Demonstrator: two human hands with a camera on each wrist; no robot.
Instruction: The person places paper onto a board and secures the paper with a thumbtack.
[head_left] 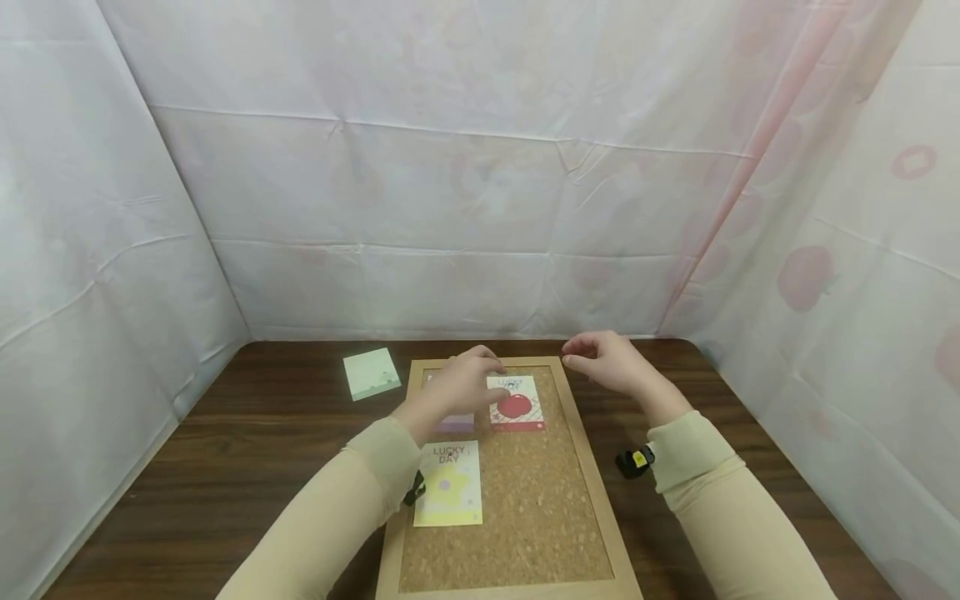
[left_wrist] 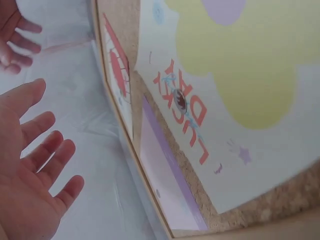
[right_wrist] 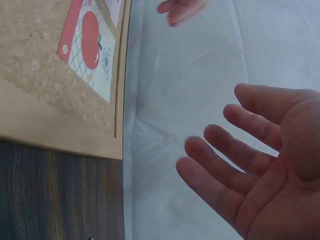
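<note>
**Left hand (head_left: 457, 385) and right hand (head_left: 607, 364) poised empty at the far end of the cork board (head_left: 536, 508)**

The left hand is released: its fingers are relaxed and slightly bent, apart from one another, with nothing between them. It hovers over the board's far left part, its forearm slanting in from the near left and its fingers directed toward the right hand. The right hand is likewise loose and bare of any object, fingers gently bent and thumb apart, just beyond the board's far right corner. Its forearm slants in from the near right, so the two hands face each other with a gap between them.

Partly hidden beneath the left hand is the purple-edged card (head_left: 456, 423). Just right of that hand's fingertips, between the two hands, lies the red fruit card (head_left: 517, 408). Nearer the person than the left hand, beside its wrist, the yellow card (head_left: 450, 492) lies on the cork, with a round metal pin (left_wrist: 180, 101) in its lettering. All three cards are on the board.

A black band (head_left: 635, 461) shows at the right wrist, just outside the cuff of the pale sleeve (head_left: 742, 508). Farther out, left of the left hand and off the board, a pale green note (head_left: 372, 373) rests on the dark wooden table (head_left: 255, 467). Beyond both hands hangs a whitish curtain (head_left: 450, 183) with faint pink prints.
</note>
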